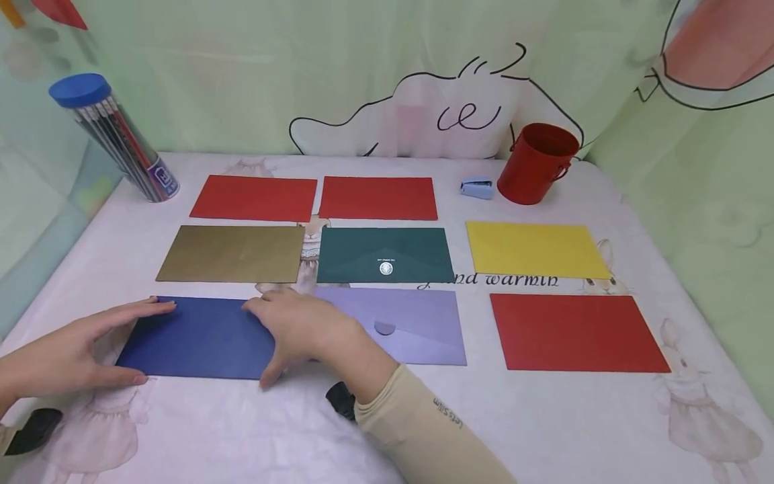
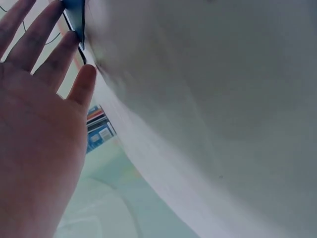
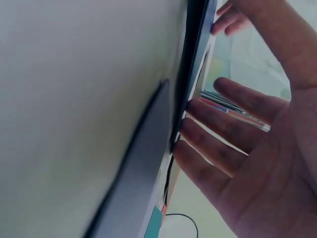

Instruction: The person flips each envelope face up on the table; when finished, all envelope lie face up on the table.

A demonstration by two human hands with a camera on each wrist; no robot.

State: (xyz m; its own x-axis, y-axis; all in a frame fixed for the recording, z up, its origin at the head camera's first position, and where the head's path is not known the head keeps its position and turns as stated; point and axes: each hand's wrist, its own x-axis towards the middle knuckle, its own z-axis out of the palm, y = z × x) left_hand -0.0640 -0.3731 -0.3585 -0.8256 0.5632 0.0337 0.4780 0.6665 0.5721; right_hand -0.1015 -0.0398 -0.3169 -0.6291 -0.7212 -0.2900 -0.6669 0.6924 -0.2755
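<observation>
A dark blue envelope [image 1: 202,339] lies flat at the front left of the cloth, one hand at each short end. My left hand [image 1: 75,353] spans its left end, thumb at the near corner and fingertips at the far one. At the right end, my right hand [image 1: 305,323] is spread the same way, partly covering the lilac envelope [image 1: 417,319] beside it. Both wrist views show fairly straight fingers: the left fingertips meet the blue envelope's corner [image 2: 75,17], and the right fingertips [image 3: 184,126] are right at its edge.
Behind lie a gold envelope [image 1: 232,254], a dark green one [image 1: 383,252] and two red ones, including one at far left [image 1: 254,198]. Yellow [image 1: 538,249] and red [image 1: 580,333] envelopes lie right. A pencil tub [image 1: 121,144], light blue stapler [image 1: 477,188] and red bucket [image 1: 532,168] stand behind.
</observation>
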